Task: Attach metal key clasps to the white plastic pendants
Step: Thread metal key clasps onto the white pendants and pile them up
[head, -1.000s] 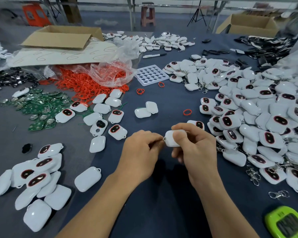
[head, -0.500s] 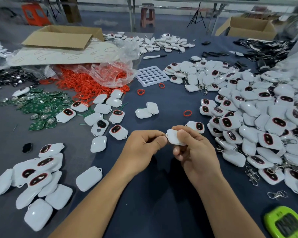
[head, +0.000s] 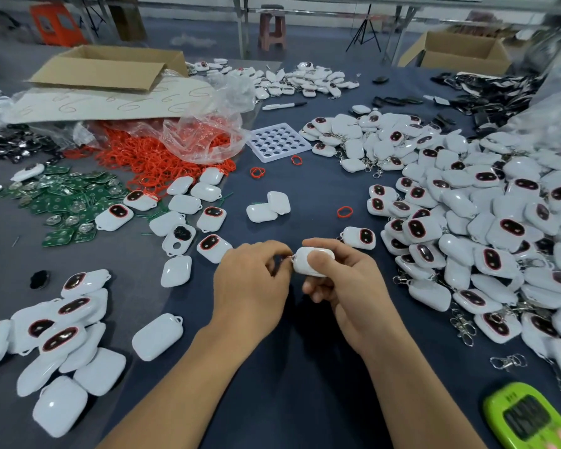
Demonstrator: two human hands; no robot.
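White pendant (head: 312,264) sits clamped in your right hand (head: 347,290) over the table (head: 305,367); your left hand (head: 250,280) pinches the clasp (head: 289,257) at its left end. Loosen either grip and the clasp could slip out unhooked.

A small assembly workshop: a dark blue tabletop (head: 289,390) carries heaps of identical white plastic pendants (head: 459,202) right of the right hand (head: 350,293), loose green circuit boards (head: 62,202) and red rubber rings (head: 143,157) beyond the left hand (head: 250,286), with open brown cardboard boxes (head: 110,66) behind them.
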